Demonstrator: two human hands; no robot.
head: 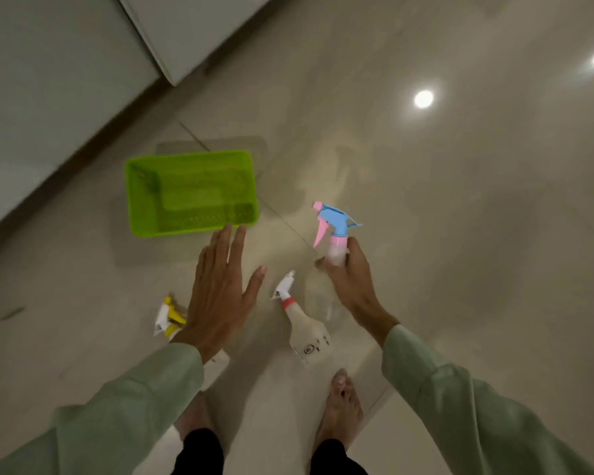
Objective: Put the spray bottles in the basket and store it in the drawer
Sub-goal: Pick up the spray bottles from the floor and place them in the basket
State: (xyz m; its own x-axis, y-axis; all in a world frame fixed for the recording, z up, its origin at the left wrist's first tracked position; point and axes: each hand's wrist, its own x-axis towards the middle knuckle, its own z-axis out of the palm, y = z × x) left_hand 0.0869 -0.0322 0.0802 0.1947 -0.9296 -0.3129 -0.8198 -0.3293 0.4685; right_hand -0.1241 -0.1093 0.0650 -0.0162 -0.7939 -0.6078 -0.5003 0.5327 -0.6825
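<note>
1. The right hand [352, 279] grips a clear spray bottle [335, 234] by its neck — it could slip.
2. The left hand [220, 286] is spread wide, empty; the green basket [189, 159] sits just beyond it — a careless drop could tip it.

Lay empty on the floor: green basket [190, 192]. Beside it, held upright off the floor, clear spray bottle with blue-pink trigger [335, 234]. Lay flat nearer: white bottle with red collar [304, 323], yellow-triggered bottle [169, 317], partly hidden.
</note>
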